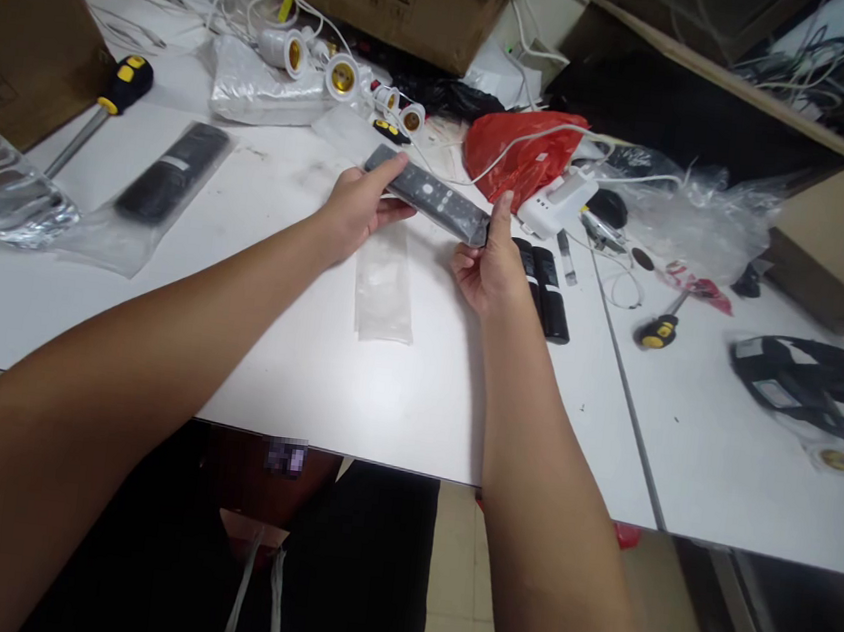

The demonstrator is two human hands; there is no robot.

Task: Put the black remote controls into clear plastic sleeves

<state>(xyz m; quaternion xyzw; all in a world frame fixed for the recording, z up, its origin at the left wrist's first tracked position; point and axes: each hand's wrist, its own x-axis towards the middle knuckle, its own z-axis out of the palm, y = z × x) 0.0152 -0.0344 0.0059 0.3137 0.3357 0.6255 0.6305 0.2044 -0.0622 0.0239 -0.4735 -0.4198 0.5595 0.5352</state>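
Observation:
A dark grey remote control (434, 197), apparently in a clear plastic sleeve, is held level above the white table between my two hands. My left hand (358, 204) grips its left end, thumb on top and fingers beneath. At the other end, my right hand (494, 263) pinches it with the thumb on the near right corner. Below the remote a clear plastic bag (385, 297) lies flat on the table. Beside my right wrist are black remote controls (551, 294), face down. Farther left, another dark remote in a clear bag (176, 175) lies on the table.
A yellow-black screwdriver (108, 107) and a water bottle (6, 182) are at the left. Lamp sockets (342, 76), a red plastic bag (521, 156) and a white power strip (558, 205) line the back. A second screwdriver (662, 326) and a black coil (814, 387) lie right.

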